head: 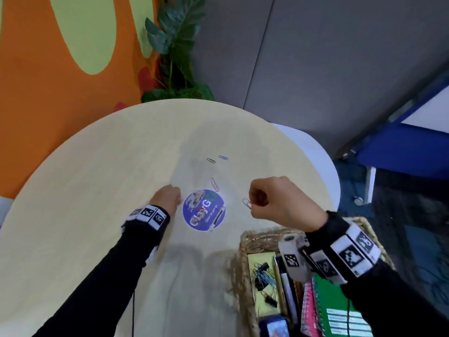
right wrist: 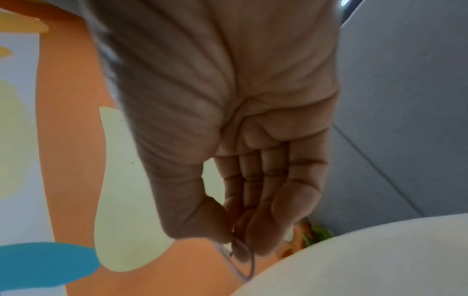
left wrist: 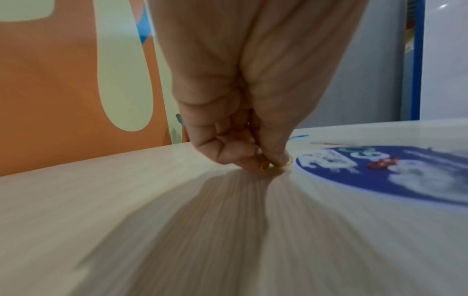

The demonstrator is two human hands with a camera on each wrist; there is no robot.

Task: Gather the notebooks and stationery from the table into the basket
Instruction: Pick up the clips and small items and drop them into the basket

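My left hand (head: 170, 198) sits low on the round table (head: 97, 178), left of the blue sticker, and pinches a yellow paper clip (left wrist: 274, 166) against the tabletop. My right hand (head: 279, 200) hovers above the table, right of the sticker, and pinches a pale paper clip (head: 247, 203) that dangles from thumb and fingertips (right wrist: 243, 258). Three more clips lie loose on the table: a pink one (head: 214, 184), a green one (head: 211, 160) and a blue one (head: 223, 157). The wicker basket (head: 247, 242) at front right holds notebooks, pens and clips.
A round blue sticker (head: 203, 210) is stuck to the table's middle. A green spiral notebook (head: 335, 310) and a pink one (head: 307, 310) stand in the basket. A potted plant (head: 175, 52) stands behind the table against an orange wall. A white chair (head: 313, 152) is at the right rim.
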